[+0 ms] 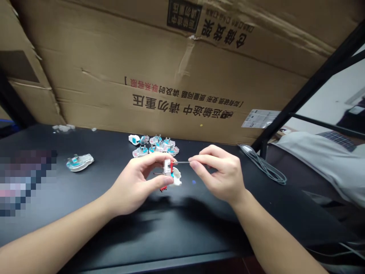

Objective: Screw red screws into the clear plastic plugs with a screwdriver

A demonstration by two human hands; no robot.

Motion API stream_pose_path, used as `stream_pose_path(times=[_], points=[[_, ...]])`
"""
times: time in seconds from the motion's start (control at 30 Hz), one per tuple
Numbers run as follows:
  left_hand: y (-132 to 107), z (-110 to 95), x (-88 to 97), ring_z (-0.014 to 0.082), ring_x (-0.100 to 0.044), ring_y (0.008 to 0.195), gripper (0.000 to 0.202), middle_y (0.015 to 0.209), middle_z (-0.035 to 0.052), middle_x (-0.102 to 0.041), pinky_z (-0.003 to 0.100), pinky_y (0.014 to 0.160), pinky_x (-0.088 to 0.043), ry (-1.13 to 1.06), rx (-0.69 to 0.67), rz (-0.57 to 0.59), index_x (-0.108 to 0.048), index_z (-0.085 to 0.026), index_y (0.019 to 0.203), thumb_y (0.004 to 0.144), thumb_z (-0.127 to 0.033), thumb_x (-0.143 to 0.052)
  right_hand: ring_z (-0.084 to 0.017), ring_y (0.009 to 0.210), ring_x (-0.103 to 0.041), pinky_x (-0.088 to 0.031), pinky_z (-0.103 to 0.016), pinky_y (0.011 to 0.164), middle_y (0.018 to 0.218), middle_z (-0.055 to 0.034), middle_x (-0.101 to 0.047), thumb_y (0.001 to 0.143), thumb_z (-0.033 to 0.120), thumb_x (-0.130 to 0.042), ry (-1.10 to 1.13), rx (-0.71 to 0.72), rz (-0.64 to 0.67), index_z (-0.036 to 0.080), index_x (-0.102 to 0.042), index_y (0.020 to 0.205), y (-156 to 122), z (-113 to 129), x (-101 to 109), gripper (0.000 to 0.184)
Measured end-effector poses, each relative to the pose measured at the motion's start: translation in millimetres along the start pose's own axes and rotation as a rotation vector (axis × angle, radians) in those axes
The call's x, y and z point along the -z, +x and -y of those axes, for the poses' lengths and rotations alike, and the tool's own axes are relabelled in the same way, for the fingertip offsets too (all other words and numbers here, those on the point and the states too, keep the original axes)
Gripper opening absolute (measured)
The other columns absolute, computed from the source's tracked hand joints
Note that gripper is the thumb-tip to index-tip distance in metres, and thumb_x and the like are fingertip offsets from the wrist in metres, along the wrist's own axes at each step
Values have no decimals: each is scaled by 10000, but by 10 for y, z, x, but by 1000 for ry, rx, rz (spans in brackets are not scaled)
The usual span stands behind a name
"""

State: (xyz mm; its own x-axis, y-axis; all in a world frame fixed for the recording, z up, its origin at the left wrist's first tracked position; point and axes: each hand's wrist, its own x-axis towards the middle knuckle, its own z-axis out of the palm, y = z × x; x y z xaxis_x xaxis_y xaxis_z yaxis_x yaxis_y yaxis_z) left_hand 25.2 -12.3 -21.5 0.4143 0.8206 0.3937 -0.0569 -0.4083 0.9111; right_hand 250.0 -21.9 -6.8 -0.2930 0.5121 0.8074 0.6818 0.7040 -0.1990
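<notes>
My left hand (132,182) pinches a small plug part (167,167) of white and clear plastic, with red and light-blue pieces showing in it. The fingers of my right hand (219,173) are closed on a thin metal rod (184,162), whose tip meets the plug part; its other end is hidden in the hand. Just behind the part is a white plastic shell piece (177,177). A small red piece (163,188) shows below my left thumb, and a thin dark pin (158,174) sticks out between thumb and fingers.
Several clear plugs with blue bases (159,144) cluster at the back. Another plug (80,162) lies left, near clear plastic bits (64,128). A coiled grey cable (264,165) sits right. A cardboard sheet (99,83) walls the black table's back; a person's grey sleeve (327,160) is beyond.
</notes>
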Motion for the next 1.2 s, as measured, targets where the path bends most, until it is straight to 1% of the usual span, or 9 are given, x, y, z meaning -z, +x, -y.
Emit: stream_pose_path(times=[0.13, 0.27, 0.5, 0.63, 0.8, 0.97, 1.07, 1.13, 1.2], points=[[12, -1, 76, 240, -702, 939, 303, 992, 51, -755, 319, 890, -547, 121, -9, 0, -720, -196, 1075, 809, -336, -758, -146, 698, -627, -537, -278, 605, 882, -57, -669, 839, 187, -685, -67, 117, -39, 224, -728, 924, 16, -68, 88, 102], [29, 13, 165, 244, -715, 905, 297, 950, 51, -755, 324, 853, -566, 127, -17, 16, -718, -199, 1097, 834, -337, -729, -145, 713, -652, -540, -272, 613, 841, -23, -688, 820, 102, -706, 61, 150, -28, 241, -687, 892, 13, -160, 183, 158], [60, -2, 243, 222, -699, 921, 283, 1006, 34, -760, 276, 866, -539, 274, -102, 42, -727, -217, 1095, 834, -326, -732, -153, 731, -706, -556, -270, 634, 851, -17, -727, 890, 157, -661, 232, -48, 26, 230, -657, 1024, -53, -197, 143, 153], [73, 0, 247, 231, -697, 984, 342, 1084, 47, -760, 282, 915, -525, 336, -118, 50, -712, -214, 1169, 850, -337, -715, -140, 731, -638, -529, -268, 631, 890, -21, -659, 806, 170, -749, 237, -51, 78, 215, -644, 958, -8, -181, 167, 190], [73, -9, 234, 232, -676, 1117, 448, 1290, 38, -697, 267, 964, -516, 266, -96, 57, -638, -254, 1316, 879, -336, -692, -144, 743, -628, -520, -276, 669, 823, -13, -663, 797, 135, -757, 243, -14, 23, 216, -695, 855, 36, -160, 191, 117], [71, -32, 256, 208, -685, 1037, 349, 1172, 69, -731, 265, 934, -511, 414, -169, 133, -655, -168, 1223, 915, -331, -644, -117, 635, -631, -493, -235, 598, 724, 10, -698, 848, 167, -707, 249, -41, 50, 212, -735, 844, 29, -168, 197, 53], [69, -39, 254, 177, -663, 999, 267, 1115, 61, -721, 237, 912, -484, 535, -263, 170, -642, -153, 1167, 938, -288, -609, -101, 521, -585, -458, -218, 522, 582, 31, -645, 944, 208, -560, 285, -174, 183, 193, -712, 787, 31, -182, 204, 219], [70, -36, 242, 160, -653, 973, 224, 1085, 49, -709, 227, 900, -475, 532, -272, 190, -623, -159, 1151, 964, -268, -562, -110, 564, -591, -463, -221, 528, 651, 18, -653, 914, 242, -611, 287, -204, 200, 188, -695, 828, 34, -184, 209, 132], [72, -27, 231, 146, -649, 925, 205, 1051, 38, -695, 223, 868, -479, 491, -260, 207, -602, -166, 1144, 990, -264, -508, -123, 649, -605, -482, -231, 572, 764, -1, -659, 834, 239, -718, 272, -137, 150, 192, -690, 868, 33, -176, 217, 65]])
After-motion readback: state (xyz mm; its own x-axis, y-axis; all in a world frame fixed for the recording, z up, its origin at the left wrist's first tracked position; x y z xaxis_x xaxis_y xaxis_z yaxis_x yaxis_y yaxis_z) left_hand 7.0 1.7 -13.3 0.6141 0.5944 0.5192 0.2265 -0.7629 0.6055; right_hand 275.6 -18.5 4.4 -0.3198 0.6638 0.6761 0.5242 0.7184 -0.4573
